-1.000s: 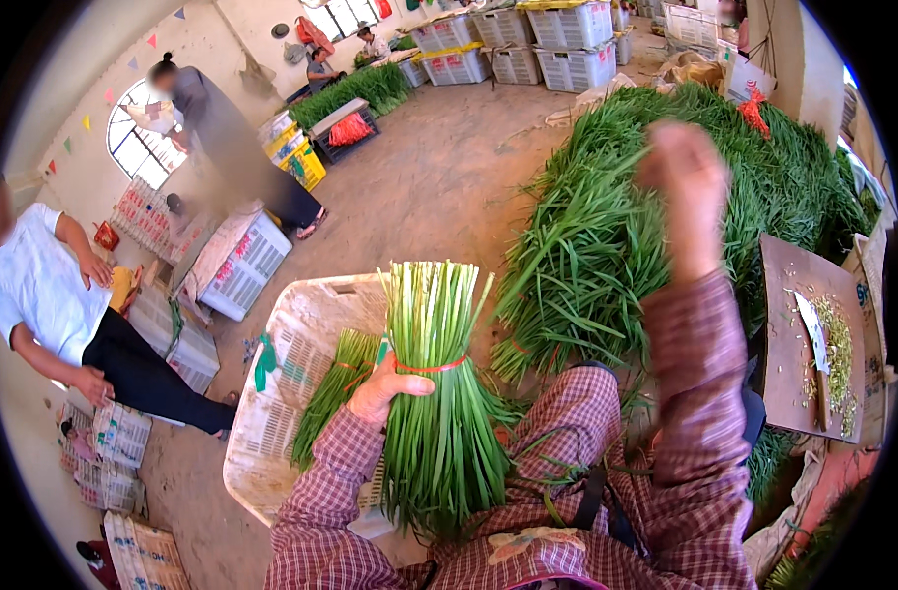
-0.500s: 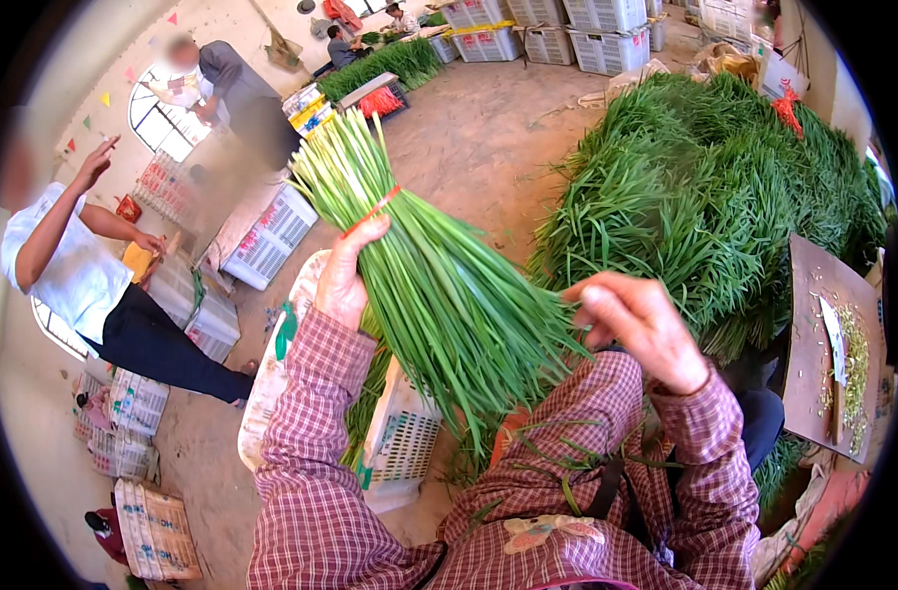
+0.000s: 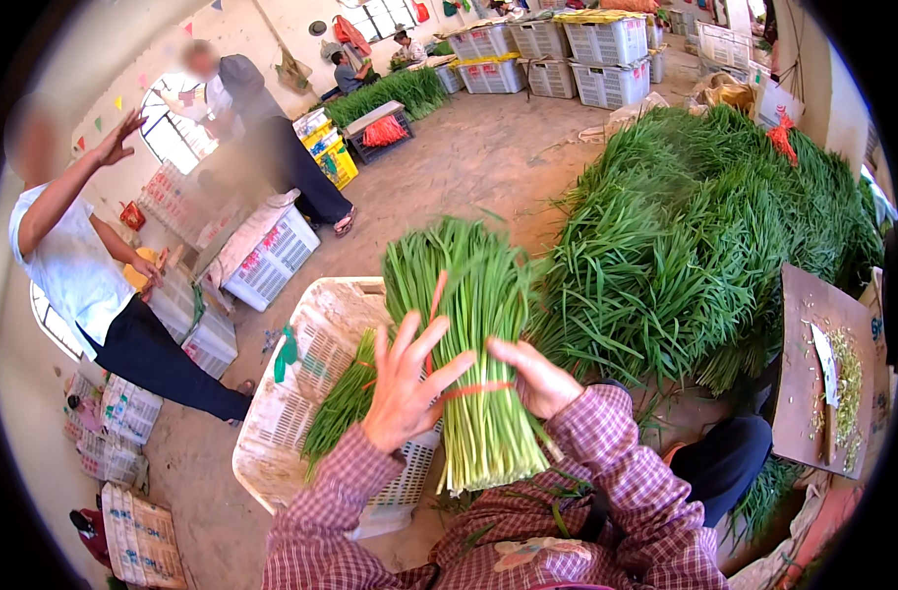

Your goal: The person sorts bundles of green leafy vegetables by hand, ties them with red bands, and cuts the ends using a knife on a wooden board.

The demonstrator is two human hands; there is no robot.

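A bunch of long green chive-like stalks (image 3: 478, 285) lies before me, pale cut ends toward my body and leafy tips away. A red band (image 3: 476, 389) wraps it near the pale ends. My right hand (image 3: 539, 382) grips the bunch from its right side, thumb on top and the other fingers hidden. At its left side my left hand (image 3: 407, 382) has its fingers spread, fingertips close to the stalks. A narrow red strip (image 3: 437, 315) runs along the bunch by those fingertips; whether they touch it I cannot tell.
Left of the bunch stands a white crate (image 3: 272, 433) with more tied greens (image 3: 341, 405) inside. A large heap of greens (image 3: 655, 246) lies to the right, beside a board (image 3: 798, 324) with a knife (image 3: 825, 364). Other people (image 3: 70, 231) stand at the left near stacked crates (image 3: 267, 258).
The bunch has turned round and come nearer, pale ends now toward me. My left hand has let go and spread its fingers; my right hand has moved from the leaf tips to grip it.
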